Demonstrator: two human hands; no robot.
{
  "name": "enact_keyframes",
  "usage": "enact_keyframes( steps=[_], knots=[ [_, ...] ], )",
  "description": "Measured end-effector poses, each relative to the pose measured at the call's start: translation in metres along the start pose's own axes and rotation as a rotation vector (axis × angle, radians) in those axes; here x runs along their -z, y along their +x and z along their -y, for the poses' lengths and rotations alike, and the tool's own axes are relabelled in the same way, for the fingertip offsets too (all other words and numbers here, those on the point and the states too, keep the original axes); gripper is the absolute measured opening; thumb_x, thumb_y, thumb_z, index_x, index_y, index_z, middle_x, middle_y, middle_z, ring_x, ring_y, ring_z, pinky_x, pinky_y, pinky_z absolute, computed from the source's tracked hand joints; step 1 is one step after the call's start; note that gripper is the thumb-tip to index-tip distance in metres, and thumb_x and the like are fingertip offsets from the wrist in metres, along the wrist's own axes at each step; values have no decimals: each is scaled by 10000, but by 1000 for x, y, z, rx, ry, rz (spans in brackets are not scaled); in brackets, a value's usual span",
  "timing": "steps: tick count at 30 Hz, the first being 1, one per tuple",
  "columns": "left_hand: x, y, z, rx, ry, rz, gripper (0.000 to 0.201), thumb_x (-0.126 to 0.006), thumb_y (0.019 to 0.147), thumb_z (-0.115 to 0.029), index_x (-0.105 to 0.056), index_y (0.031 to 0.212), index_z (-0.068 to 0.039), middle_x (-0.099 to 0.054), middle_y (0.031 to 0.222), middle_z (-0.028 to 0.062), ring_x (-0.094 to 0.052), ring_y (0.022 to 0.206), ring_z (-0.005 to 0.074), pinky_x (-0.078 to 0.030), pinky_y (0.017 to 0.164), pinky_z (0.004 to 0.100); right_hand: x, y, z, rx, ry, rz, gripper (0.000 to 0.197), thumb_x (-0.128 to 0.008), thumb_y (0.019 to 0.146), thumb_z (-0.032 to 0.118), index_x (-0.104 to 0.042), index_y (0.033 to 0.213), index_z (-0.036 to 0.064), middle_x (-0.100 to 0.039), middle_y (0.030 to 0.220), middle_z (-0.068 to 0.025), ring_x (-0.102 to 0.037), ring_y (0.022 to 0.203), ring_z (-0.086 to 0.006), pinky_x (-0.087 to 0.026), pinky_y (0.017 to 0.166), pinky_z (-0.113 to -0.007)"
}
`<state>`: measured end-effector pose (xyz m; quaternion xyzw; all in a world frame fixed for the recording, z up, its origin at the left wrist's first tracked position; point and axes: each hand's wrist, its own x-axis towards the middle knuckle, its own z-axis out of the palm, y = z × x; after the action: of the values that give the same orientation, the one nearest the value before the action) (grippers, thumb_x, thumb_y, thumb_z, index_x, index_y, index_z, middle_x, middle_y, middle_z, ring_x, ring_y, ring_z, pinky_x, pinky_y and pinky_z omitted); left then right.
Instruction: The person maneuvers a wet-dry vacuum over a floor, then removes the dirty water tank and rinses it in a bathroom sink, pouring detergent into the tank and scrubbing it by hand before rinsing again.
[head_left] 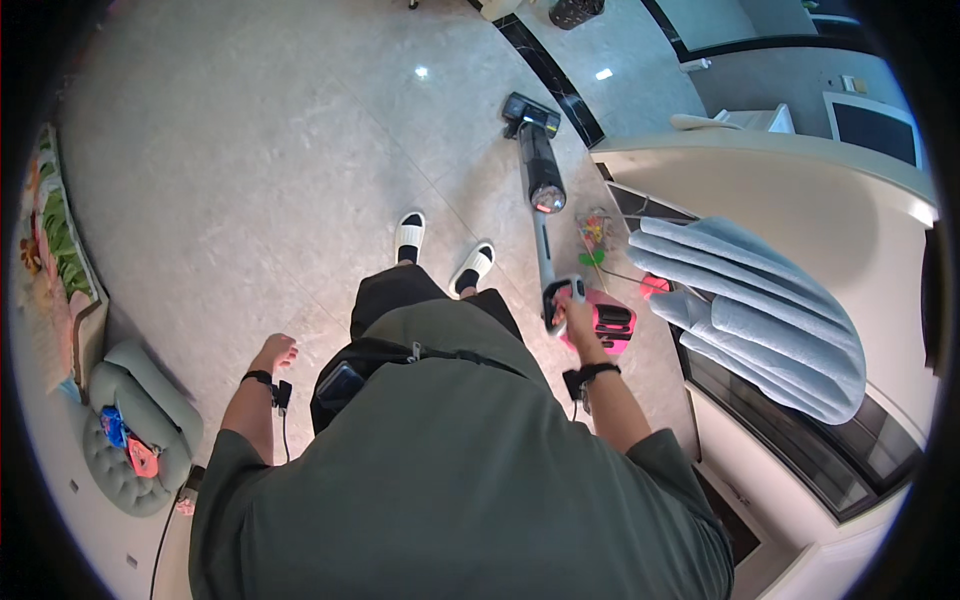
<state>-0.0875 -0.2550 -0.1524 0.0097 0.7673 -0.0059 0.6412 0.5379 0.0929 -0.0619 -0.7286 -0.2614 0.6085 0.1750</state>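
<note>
The right hand (577, 318) wrapped its fingers around the handle (549, 298) of a vacuum (541, 165); the left hand (275, 354) hung free, fingers loosely curled together.

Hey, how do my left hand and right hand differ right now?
The left hand looks empty, while the right hand holds the stick vacuum by its handle. The left hand's fingers curl loosely; the right hand's close on the grip. Both wrists wear a black band.

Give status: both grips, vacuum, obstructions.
Right grip closed around vacuum handle. Left grip loosely curled, apparently empty. Vacuum head on floor; pink-and-black object near handle.
</note>
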Motion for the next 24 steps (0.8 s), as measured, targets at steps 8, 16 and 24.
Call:
enact_keyframes(
  steps=[8,16,24],
  knots=[
    [-36,56,-86,-132,-10,203,202,-547,934,-276,-618,965,-89,-651,856,72,-614,746,185,-483,617,360,-21,-175,-13,-130,-367,-108,191,-667,842,110,-636,712,-27,-559,544,-66,-512,420,-162,-390,414,-297],
    [-39,31,-232,-391,69,193,161,-532,917,-236,-605,963,-100,-661,876,60,-605,750,162,-486,608,330,0,-200,-5,-393,159,-87,260,-609,942,244,-620,880,-8,-446,503,-25,-452,412,-152,-420,436,-310],
    [0,48,-153,-255,198,156,169,-540,944,-235,-624,1031,-118,-664,880,61,-612,748,180,-493,612,350,-5,-110,-30,-195,549,-94,160,-584,935,226,-562,881,77,-393,536,25,-424,450,-150,-423,509,-360]
  ],
)
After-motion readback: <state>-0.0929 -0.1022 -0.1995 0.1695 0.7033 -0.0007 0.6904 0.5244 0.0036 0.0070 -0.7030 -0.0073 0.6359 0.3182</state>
